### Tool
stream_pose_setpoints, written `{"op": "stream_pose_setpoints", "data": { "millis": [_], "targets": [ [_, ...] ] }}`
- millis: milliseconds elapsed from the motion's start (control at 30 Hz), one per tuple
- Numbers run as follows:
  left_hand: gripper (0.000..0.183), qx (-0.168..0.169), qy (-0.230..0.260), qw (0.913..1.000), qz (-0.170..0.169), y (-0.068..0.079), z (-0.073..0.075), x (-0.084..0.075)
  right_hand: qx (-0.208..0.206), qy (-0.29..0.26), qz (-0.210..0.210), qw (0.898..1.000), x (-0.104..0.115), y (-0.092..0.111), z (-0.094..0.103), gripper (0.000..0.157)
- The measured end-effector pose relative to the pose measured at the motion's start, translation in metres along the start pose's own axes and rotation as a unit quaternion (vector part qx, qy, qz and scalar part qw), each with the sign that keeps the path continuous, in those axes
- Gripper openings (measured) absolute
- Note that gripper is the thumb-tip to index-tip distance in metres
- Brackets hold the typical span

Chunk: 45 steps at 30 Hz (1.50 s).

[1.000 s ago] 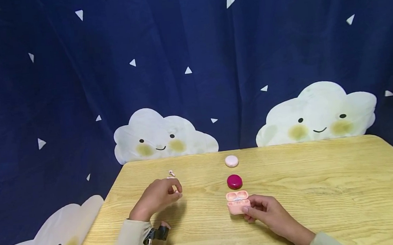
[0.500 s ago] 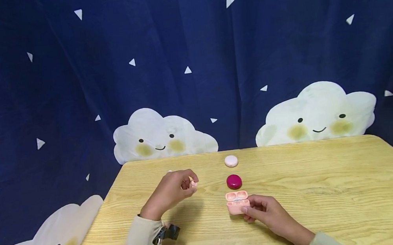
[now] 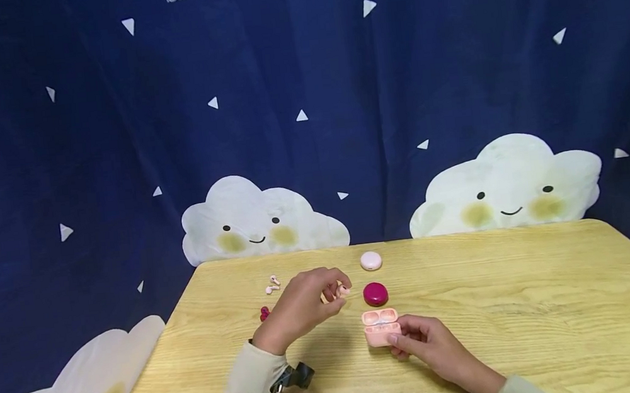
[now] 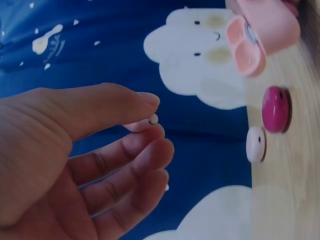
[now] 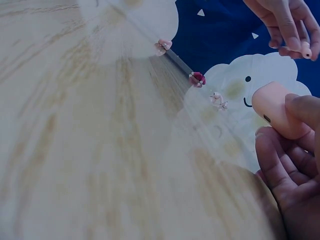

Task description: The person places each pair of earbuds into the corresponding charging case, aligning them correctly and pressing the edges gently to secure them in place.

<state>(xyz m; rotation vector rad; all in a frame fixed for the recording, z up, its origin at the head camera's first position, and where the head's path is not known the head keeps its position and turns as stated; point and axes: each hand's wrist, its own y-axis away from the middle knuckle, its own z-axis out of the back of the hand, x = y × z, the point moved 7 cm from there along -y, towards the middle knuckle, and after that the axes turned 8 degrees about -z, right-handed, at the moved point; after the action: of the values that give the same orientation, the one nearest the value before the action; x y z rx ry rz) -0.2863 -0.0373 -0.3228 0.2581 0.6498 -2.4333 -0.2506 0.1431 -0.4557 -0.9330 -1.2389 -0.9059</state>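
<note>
The right hand (image 3: 428, 344) is gripping the pink case (image 3: 377, 338) by its right end, just nearer the person than the magenta disc (image 3: 375, 294). The case's long axis is running left to right, its raised lid (image 3: 380, 317) leaning back toward the curtain (image 3: 300, 46). The left hand (image 3: 308, 301) is pinching an earbud (image 3: 344, 291) above the counter (image 3: 502, 305), left of that disc (fingers are covering most of the earbud, so which way its stem is pointing, I cannot tell). White earbuds (image 3: 272, 289) and red earbuds (image 3: 264, 313) are lying farther left.
</note>
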Motion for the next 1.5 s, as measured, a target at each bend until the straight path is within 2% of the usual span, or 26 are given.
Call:
{"op": "stream_pose_setpoints", "data": {
  "millis": [233,500,700,900,1267,1500],
  "targets": [
    [0.022,0.016,0.007,0.9998,-0.013,-0.008,-0.014,-0.013,-0.001,0.004,-0.003,1.000,-0.001,0.000,-0.001,0.028],
    [0.022,0.029,-0.016,0.9985,-0.044,-0.010,-0.026,-0.021,0.008,0.010,0.012,1.000,0.002,-0.001,-0.001,0.025],
    [0.014,0.038,-0.026,0.9980,-0.045,-0.008,-0.033,-0.021,0.000,0.019,-0.010,1.000,-0.002,-0.001,0.001,0.027],
    [0.013,0.022,-0.032,0.9980,-0.050,-0.007,-0.036,-0.022,0.004,0.021,-0.008,1.000,-0.003,-0.001,0.000,0.027],
    [0.006,0.048,0.024,0.9978,-0.039,-0.003,-0.048,-0.019,0.004,0.022,0.006,1.000,0.002,-0.001,-0.003,0.026],
    [0.004,0.055,0.023,0.9978,-0.028,-0.003,-0.049,-0.018,-0.001,0.039,0.011,0.999,0.001,-0.002,-0.003,0.022]
  ]
}}
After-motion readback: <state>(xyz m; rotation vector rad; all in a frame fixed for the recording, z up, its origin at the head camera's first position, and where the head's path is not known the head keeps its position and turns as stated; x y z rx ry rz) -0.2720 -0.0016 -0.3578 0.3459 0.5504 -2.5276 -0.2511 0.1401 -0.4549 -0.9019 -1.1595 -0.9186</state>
